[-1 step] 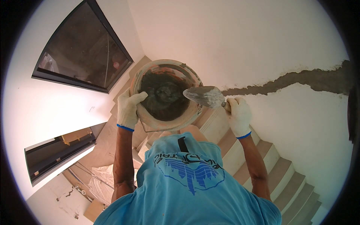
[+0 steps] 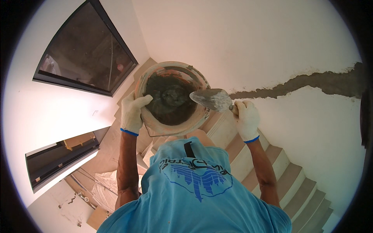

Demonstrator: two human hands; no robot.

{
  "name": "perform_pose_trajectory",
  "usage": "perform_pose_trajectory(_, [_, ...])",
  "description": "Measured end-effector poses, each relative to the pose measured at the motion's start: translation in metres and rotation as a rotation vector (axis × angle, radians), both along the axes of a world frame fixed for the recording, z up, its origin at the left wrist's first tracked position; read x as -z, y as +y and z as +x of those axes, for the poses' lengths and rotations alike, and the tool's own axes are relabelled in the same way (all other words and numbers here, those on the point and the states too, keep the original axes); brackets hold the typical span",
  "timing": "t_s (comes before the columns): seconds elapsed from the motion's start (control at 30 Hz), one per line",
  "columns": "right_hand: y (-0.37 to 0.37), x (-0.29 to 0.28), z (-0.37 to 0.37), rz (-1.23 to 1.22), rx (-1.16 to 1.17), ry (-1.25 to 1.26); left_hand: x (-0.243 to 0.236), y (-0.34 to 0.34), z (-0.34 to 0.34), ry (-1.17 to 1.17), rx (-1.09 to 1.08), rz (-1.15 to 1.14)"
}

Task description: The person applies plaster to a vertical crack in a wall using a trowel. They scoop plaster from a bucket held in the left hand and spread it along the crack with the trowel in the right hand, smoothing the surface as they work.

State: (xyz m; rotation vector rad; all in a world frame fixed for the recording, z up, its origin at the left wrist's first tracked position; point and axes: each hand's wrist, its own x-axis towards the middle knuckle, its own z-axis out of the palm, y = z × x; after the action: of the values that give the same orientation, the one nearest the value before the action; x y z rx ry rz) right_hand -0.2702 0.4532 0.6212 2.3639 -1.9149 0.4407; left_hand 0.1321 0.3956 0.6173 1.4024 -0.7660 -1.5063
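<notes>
A round bucket (image 2: 144, 123) smeared with mortar is in front of me, its wire handle hanging at the near side. Dark wet mortar (image 2: 171, 97) lies inside it. My left hand (image 2: 133, 112), in a white knit glove with a blue cuff, grips the bucket's left rim, thumb over the edge. My right hand (image 2: 247, 119), gloved alike, is closed round the handle of a pointing trowel (image 2: 211, 99). The trowel's grey-coated blade points left, with its tip over the bucket's right rim.
Stairs (image 2: 289, 174) run down at the lower right beside a white wall (image 2: 241, 42). A rough strip of dark mortar (image 2: 311, 82) crosses that wall. On the left are a black-framed window (image 2: 87, 50) and a lower opening (image 2: 62, 159). Plastic sheeting (image 2: 107, 184) lies below.
</notes>
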Motion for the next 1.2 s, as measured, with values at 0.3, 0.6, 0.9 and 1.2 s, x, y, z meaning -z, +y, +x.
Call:
perform_pose_trajectory(0.3, [-0.002,0.027,-0.015,0.048,-0.011,0.006,-0.012,-0.011,0.004,0.099,0.023,-0.064])
perform_pose_trajectory(0.6, [0.001,0.041,-0.047,0.121,-0.039,0.044,-0.008,-0.019,0.003,-0.023,0.076,-0.003])
perform_pose_trajectory(0.9, [0.008,0.042,-0.073,0.182,0.018,0.064,0.007,-0.01,-0.008,-0.005,-0.031,-0.001])
perform_pose_trajectory(1.2, [0.012,0.021,-0.072,0.104,0.064,-0.28,0.016,-0.008,-0.01,-0.059,-0.083,-0.047])
